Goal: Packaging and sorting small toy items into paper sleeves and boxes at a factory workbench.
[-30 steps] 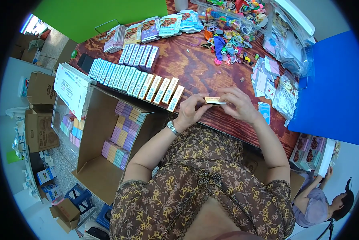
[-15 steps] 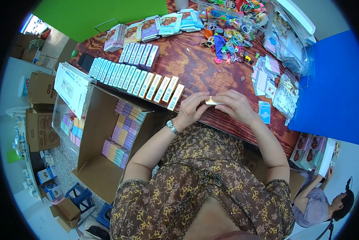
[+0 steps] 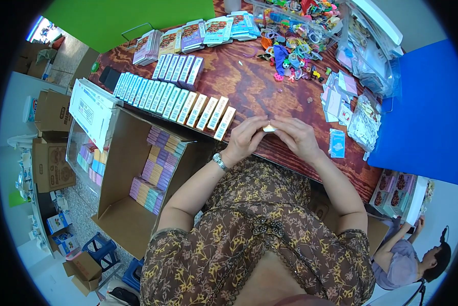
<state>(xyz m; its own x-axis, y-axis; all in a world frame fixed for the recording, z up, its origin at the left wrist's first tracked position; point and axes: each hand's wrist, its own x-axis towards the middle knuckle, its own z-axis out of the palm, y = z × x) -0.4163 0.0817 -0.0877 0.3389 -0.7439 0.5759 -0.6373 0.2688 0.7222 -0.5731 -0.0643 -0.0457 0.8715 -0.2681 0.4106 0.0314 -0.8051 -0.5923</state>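
Between the fingertips of both hands is a small pale yellow carton point(image 3: 269, 129), mostly covered by the fingers. My left hand point(image 3: 245, 136) is closed on one end, and my right hand point(image 3: 300, 135) pinches the other, just over the table's near edge. Left of my left hand runs a row of upright orange-sided cartons point(image 3: 218, 120), continuing into teal and blue ones point(image 3: 147, 95). Behind that row stand several purple cartons point(image 3: 180, 70). A small blue card booklet point(image 3: 337, 143) lies flat to the right of my right hand.
Flattened cartons point(image 3: 217, 30) fan along the back. Colourful small toys point(image 3: 296, 56) heap near a clear bin; bagged cards point(image 3: 365, 120) lie right. An open cardboard box point(image 3: 132, 204) with packed cartons stands below left. Another person point(image 3: 405, 260) is at far right.
My fingers have shifted slightly around the small carton, and my right hand has moved a little inward. The things on the table have stayed put.
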